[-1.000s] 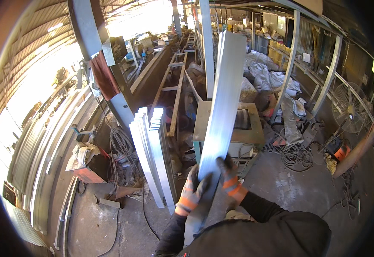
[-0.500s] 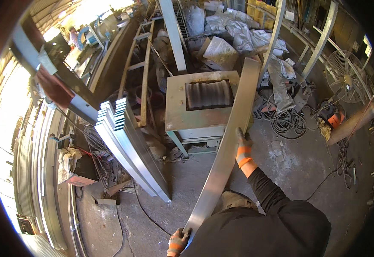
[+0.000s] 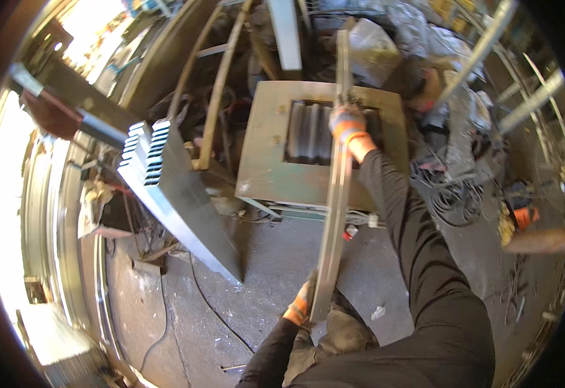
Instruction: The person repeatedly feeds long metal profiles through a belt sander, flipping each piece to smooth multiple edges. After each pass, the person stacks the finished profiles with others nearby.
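Observation:
A long metal profile [image 3: 335, 216] stands steeply in front of me, its narrow side turned toward me and its far end over the metal box frame. My right hand [image 3: 348, 121], in a grey and orange glove, is closed around its upper part. Lower down, my left hand [image 3: 302, 301] grips near the bottom end, its fingers partly hidden by the metal. Behind the profile sits a greenish box frame [image 3: 263, 168] with a ribbed grey panel [image 3: 308, 129] in its top opening. To the left, a stack of shiny metal profiles [image 3: 182, 200] leans with its cut ends up.
A dark cable [image 3: 208, 304] runs across the concrete floor at left. Coiled hoses [image 3: 450, 200] lie to the right, near a grey post [image 3: 479, 55]. A wooden ladder-like frame [image 3: 221, 84] and crumpled sacks [image 3: 418, 29] are behind the box.
The metal profile has swung more upright and turned from its broad face to its narrow side. Both hands moved with it, the right one farther up and away. The view has shifted too.

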### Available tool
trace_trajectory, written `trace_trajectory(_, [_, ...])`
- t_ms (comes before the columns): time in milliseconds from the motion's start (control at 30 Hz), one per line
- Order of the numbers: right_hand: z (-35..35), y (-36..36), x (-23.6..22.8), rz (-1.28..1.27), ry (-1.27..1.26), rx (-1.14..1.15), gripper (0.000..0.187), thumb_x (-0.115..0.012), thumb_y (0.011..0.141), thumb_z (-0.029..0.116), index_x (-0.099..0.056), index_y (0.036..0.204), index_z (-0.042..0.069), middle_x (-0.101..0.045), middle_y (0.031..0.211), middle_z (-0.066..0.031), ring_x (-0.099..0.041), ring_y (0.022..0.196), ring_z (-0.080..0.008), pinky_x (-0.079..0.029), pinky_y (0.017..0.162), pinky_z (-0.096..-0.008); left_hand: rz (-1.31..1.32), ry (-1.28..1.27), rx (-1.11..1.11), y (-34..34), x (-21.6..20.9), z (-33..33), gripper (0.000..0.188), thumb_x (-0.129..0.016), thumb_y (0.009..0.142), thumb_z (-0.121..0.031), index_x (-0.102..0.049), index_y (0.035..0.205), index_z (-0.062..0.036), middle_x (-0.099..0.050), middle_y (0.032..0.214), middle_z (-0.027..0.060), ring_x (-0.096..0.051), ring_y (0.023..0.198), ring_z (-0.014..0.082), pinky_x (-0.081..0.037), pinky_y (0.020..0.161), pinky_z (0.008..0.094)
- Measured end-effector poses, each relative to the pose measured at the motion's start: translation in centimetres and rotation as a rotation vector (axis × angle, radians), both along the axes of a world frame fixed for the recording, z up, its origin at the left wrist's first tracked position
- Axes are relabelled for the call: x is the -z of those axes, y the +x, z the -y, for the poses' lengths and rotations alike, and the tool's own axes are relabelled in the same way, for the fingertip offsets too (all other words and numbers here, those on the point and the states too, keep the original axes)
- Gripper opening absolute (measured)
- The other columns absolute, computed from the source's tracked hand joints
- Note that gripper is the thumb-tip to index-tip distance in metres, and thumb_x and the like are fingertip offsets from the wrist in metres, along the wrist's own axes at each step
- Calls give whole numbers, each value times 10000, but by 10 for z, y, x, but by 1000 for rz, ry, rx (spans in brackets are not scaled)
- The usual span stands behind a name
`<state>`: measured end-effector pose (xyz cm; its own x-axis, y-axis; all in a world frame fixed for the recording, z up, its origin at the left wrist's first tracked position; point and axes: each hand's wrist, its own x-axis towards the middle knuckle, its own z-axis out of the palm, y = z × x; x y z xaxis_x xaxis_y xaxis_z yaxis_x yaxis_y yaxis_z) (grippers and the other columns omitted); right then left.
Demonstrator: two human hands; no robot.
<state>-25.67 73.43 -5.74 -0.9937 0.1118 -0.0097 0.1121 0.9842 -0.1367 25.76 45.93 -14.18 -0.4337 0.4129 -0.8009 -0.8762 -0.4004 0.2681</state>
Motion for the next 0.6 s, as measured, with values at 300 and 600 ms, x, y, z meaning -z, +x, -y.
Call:
trace_trajectory(300, [-35,-33,40,-332,113,7,693,-619,1098,304,-502,1720,22,-404,1834,-253,-419,1663,-497,-392,1369,-550,-163,-4,72,-31,31,-18,585,-540,1226,-583,-764,1417,-78,-822,1176,44,-762,959,154,-633,830,325])
trace_trajectory(600, [127,268,24,-300,-183,102,568,-559,1123,353,-622,1630,104,-582,1701,-169,-616,1495,-425,-559,1213,-523,-97,194,133,263,12,127,741,-512,1167,-738,-785,1256,-55,-793,1011,80,-755,834,227,-626,726,375])
